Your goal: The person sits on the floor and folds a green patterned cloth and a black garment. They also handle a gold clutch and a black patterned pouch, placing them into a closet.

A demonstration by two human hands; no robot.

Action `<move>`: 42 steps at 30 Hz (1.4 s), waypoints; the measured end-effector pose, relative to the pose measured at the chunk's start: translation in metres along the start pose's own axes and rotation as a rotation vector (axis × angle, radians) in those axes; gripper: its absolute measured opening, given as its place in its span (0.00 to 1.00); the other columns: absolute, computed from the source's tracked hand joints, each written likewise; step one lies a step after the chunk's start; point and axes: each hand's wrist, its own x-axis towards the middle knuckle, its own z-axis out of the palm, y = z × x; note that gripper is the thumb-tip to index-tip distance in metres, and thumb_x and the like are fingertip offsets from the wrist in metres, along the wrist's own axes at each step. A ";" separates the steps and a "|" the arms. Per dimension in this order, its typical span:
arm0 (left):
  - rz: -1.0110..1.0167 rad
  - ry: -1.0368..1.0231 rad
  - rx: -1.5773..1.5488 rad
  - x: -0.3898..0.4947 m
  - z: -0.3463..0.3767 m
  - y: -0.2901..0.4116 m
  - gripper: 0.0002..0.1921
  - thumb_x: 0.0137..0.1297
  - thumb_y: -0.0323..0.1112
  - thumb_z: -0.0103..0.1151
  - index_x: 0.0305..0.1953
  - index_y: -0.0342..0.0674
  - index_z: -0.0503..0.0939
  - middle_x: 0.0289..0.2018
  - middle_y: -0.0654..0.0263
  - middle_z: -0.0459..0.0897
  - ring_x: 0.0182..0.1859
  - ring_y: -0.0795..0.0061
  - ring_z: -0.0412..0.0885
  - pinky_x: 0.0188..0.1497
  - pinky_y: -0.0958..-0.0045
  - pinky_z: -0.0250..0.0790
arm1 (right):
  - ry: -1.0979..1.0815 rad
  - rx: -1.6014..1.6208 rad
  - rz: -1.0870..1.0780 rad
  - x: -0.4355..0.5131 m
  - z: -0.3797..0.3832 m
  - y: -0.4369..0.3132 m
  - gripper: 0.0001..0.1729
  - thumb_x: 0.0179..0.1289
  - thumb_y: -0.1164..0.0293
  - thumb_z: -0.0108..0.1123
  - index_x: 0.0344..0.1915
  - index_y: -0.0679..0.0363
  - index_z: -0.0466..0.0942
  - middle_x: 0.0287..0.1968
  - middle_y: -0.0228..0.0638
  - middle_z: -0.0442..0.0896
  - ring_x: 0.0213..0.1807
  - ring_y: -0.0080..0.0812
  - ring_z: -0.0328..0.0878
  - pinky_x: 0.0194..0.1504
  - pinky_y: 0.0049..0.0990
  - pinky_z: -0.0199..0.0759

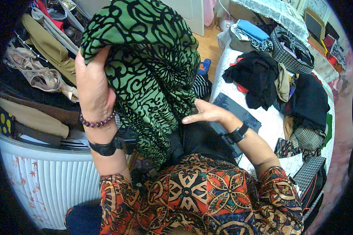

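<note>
A green garment with a black swirling pattern (153, 70) hangs in loose folds in front of me. My left hand (94, 79) is raised inside or under its upper edge and holds it up; the fabric hides most of the fingers. A beaded bracelet and a black band circle that arm. At the garment's right side is my right hand (207, 113), thumb stretched out and apart from the forefinger. Its other fingers are partly hidden by the cloth, so their grip does not show. Below, the garment's lower end reaches down beside my black-clad lap (206, 141).
To the left, folded trousers (47, 47) and bras (44, 76) lie above a white ribbed panel (61, 182). On the right, a white bed surface (238, 64) bears black clothing (253, 79), a folded dark grey cloth (238, 113) and a houndstooth storage basket (292, 50).
</note>
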 end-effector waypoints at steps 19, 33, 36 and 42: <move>0.361 -0.177 1.363 0.116 -0.137 0.002 0.22 0.53 0.18 0.58 0.51 0.38 0.71 0.39 0.64 0.80 0.47 0.74 0.76 0.54 0.71 0.67 | 0.666 -0.156 -0.290 0.085 -0.168 -0.179 0.23 0.58 0.81 0.57 0.55 0.63 0.73 0.47 0.33 0.80 0.50 0.28 0.75 0.50 0.27 0.70; 0.039 -0.408 1.334 -0.209 -0.179 -0.072 0.15 0.38 0.16 0.53 0.32 0.35 0.70 0.33 0.52 0.69 0.43 0.45 0.70 0.46 0.56 0.65 | 0.075 -0.924 0.137 -0.138 -0.109 -0.087 0.14 0.43 0.87 0.52 0.32 0.64 0.78 0.35 0.36 0.81 0.41 0.37 0.77 0.46 0.32 0.70; -0.256 -0.695 1.496 -0.303 -0.179 -0.131 0.13 0.45 0.22 0.55 0.36 0.41 0.71 0.34 0.56 0.68 0.42 0.52 0.68 0.42 0.59 0.60 | -0.154 -0.897 0.227 -0.182 -0.051 0.005 0.19 0.41 0.88 0.53 0.34 0.61 0.81 0.39 0.38 0.82 0.44 0.44 0.77 0.48 0.37 0.70; -0.454 -0.492 1.069 -0.360 -0.182 -0.148 0.13 0.53 0.20 0.52 0.42 0.38 0.73 0.41 0.57 0.73 0.49 0.52 0.71 0.52 0.54 0.66 | -0.044 -0.993 0.543 -0.234 -0.005 0.074 0.20 0.46 0.87 0.54 0.42 0.61 0.79 0.45 0.47 0.82 0.52 0.53 0.77 0.54 0.41 0.72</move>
